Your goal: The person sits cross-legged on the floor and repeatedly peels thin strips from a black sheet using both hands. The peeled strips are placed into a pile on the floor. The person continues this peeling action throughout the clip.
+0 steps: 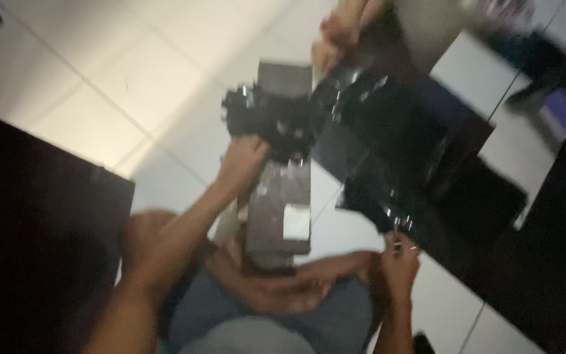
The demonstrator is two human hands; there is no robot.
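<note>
Head view, two hands, left hand on one black part, right hand lower

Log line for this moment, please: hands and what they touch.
left hand: on black part atop grey block | right hand: holds small metal piece, blurred | other person's hand: far end | floor: white tiles

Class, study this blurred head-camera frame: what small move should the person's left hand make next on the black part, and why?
Probably steady its hold before anything else. The left hand grips the black part lying across the grey block, while the right hand is down at the black sheet. Another person's hand touches the far end, so a slip seems possible.
</note>
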